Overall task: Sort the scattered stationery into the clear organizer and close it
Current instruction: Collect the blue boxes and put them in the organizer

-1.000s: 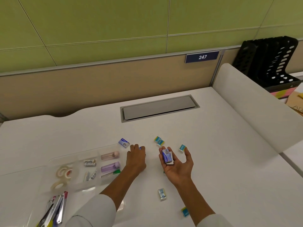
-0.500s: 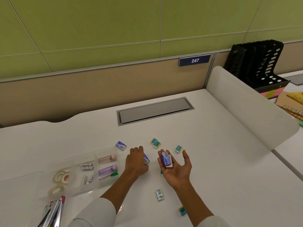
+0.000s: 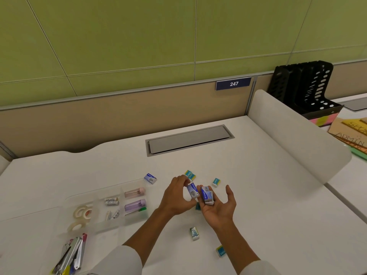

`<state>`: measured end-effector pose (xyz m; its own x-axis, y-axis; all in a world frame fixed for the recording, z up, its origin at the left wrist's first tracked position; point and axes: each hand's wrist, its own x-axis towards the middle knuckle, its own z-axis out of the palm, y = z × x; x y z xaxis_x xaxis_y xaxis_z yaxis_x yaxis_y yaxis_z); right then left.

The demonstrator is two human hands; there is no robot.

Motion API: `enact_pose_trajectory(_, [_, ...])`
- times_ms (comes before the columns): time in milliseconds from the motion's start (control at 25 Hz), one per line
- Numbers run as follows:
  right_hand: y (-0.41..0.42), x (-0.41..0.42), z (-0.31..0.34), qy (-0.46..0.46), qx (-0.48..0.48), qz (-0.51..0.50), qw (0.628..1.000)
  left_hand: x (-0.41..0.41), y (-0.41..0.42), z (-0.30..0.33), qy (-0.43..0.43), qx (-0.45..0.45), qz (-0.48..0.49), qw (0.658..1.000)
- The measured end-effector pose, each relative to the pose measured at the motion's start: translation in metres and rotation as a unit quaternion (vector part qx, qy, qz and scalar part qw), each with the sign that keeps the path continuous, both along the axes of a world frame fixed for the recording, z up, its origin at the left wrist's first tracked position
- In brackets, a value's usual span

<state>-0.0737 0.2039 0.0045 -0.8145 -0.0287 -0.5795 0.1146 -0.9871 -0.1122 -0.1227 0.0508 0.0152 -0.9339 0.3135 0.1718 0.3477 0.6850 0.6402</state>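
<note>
White surface [image 3: 258, 195] with scattered stationery.
On it: clear organizer [image 3: 103, 207], small boxes [image 3: 150, 178] [image 3: 194, 233] [image 3: 215, 182] [image 3: 190, 174], what appear to be staplers [image 3: 71, 255] at the near-left edge, and an inset grey panel [image 3: 188, 138].

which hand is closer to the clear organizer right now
Left. The left hand, pinching a small blue box, is just right of the clear organizer. The right hand, cupping a stack of boxes, lies farther right.

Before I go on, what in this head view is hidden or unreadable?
- Teal item: mostly behind both hands.
- Stack in right hand: box count unclear, overlapped.
- Pens: cut by bottom edge.
- Labels on box in left hand: too small.
</note>
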Motion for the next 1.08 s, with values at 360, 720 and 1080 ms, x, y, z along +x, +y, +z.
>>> enact_pose_trajectory(360, [0.0, 0.002, 0.008, 0.011, -0.013, 0.032, 0.999, 0.003, 0.01, 0.007, -0.001, -0.008, -0.093, 0.996])
enact_pose_trajectory(720, [0.0, -0.006, -0.005, 0.023, -0.007, 0.037, 0.999, -0.032, -0.029, -0.006, -0.036, -0.068, 0.04, 0.996])
enact_pose_trajectory(1080, [-0.009, -0.025, -0.011, 0.024, -0.048, 0.062, 0.997, -0.089, -0.056, -0.017, -0.126, -0.252, 0.118, 0.952])
